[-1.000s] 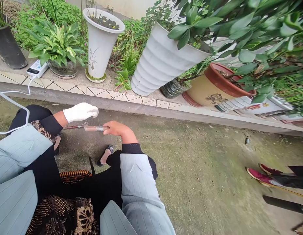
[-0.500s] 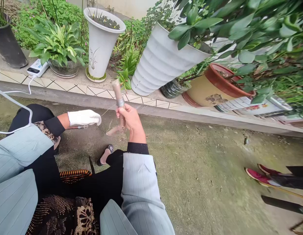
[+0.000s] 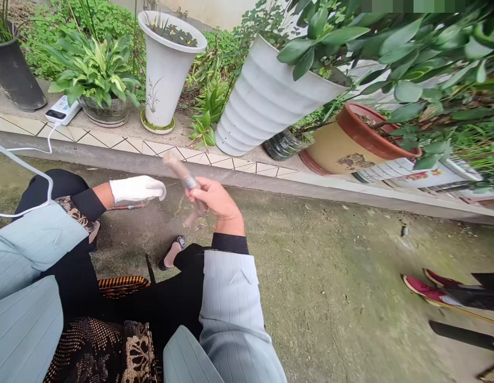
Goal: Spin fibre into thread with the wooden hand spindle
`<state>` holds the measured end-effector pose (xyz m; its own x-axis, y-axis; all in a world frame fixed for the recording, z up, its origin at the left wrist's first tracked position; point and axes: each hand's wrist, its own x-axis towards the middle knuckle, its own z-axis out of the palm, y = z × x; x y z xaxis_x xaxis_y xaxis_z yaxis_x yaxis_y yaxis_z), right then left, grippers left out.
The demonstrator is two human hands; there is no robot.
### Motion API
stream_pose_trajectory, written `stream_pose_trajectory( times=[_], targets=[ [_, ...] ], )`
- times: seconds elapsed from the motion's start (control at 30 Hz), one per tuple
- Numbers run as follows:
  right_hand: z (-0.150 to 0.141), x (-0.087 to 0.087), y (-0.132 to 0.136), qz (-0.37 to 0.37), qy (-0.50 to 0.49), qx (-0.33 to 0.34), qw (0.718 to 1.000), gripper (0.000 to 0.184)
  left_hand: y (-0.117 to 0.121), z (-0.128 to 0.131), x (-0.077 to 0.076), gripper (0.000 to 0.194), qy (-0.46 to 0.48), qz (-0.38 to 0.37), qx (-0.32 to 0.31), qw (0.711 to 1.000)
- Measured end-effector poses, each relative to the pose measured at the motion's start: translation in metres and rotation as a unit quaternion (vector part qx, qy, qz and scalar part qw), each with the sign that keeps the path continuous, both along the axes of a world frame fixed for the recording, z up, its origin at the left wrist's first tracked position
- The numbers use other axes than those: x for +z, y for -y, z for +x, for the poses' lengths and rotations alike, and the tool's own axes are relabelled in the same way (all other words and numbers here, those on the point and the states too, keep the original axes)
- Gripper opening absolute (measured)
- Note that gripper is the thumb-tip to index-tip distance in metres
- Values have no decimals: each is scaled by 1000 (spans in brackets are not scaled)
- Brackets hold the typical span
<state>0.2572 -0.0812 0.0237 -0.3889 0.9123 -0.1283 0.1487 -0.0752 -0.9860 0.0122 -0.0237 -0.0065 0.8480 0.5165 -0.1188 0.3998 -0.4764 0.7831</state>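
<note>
My left hand (image 3: pixel 138 190), in a white knitted glove, has its fingers together and curled at the tips around a thin wire-like strand. The strand runs faintly towards my right hand. A slim reddish-brown rod (image 3: pixel 129 207) shows just under the glove; whether the hand touches it I cannot tell. My bare right hand (image 3: pixel 215 199) is closed around the middle of a wooden winder (image 3: pixel 178 169), blurred by motion. Grey strand is wound about its shaft, and a shorter crosspiece shows below the fingers. The winder tilts up to the left.
Potted plants line a tiled ledge (image 3: pixel 151 149) ahead, among them a tall white pot (image 3: pixel 165 74) and a ribbed white pot (image 3: pixel 266 96). A white power bank (image 3: pixel 63 110) with a cable lies on the ledge. Another person's red shoes (image 3: pixel 425 290) are at the right.
The winder has swung, its upper end moving left and down. My right hand has turned and shifted slightly right. My gloved left hand stays nearly in place.
</note>
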Motion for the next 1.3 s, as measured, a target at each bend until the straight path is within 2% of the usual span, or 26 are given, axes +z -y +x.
stream_pose_trajectory(
  times=[0.07,0.13,0.23,0.3,0.4,0.47,0.5,0.57,0.6,0.63,0.67,0.7,0.73,0.77,0.83,0.87,0.93,1.0,1.07,1.1,1.13,1.2,1.3],
  targets=[
    [6,-6,-6,32,-17,-120,992,29,6,2,2,35,-8,-17,-16,1000],
    [8,-15,-14,32,13,-188,982,30,11,5,4,32,-12,-14,-46,999],
    [6,-28,-22,8,165,-218,962,27,15,8,8,28,-15,13,-99,995],
    [1,-32,-24,7,314,-204,927,23,16,10,10,28,-13,32,-122,992],
    [-12,-34,-22,15,482,-117,868,22,13,8,12,28,-15,54,-128,990],
    [-21,-33,-18,-6,514,10,858,18,7,5,10,28,-26,81,-96,992],
    [-24,-31,-15,-29,496,94,863,15,3,4,9,29,-32,96,-75,992],
    [-27,-24,-9,-78,391,247,883,10,-5,1,4,30,-32,113,-51,992],
    [-26,-20,-6,-92,318,293,897,11,-8,0,1,31,-25,109,-41,993],
    [-23,-14,-3,-93,246,302,916,14,-10,-1,-1,31,-9,97,-27,995],
    [-19,-9,-1,-80,182,275,941,19,-12,-1,-4,33,8,77,-12,997],
    [-12,-4,0,-48,131,207,968,24,-12,-2,-5,35,24,51,3,998],
    [-5,0,0,-3,86,103,991,27,-11,-2,-6,37,36,27,11,999],
    [2,3,-1,43,47,-9,998,27,-9,-2,-6,39,43,7,11,999],
    [13,2,-6,97,12,-180,979,28,-4,-2,-3,41,39,-15,-18,999],
    [17,-1,-9,98,27,-231,968,29,-1,-2,0,40,32,-20,-40,998],
    [18,-10,-15,64,139,-265,952,27,5,-1,7,38,18,-29,-74,997],
    [12,-21,-19,23,318,-234,918,22,9,1,14,36,11,-33,-89,995],
    [1,-30,-21,9,465,-153,872,20,10,2,19,36,13,-17,-81,996],
    [-5,-33,-20,10,506,-98,857,19,8,2,21,37,16,-1,-71,997],
    [-11,-35,-19,12,524,-35,851,17,6,2,21,37,18,18,-57,998],
    [-21,-35,-15,6,506,93,857,13,-1,0,20,38,22,55,-22,998],
    [-27,-23,-6,-50,388,249,886,9,-12,-5,16,36,25,77,20,997]
  ],
)
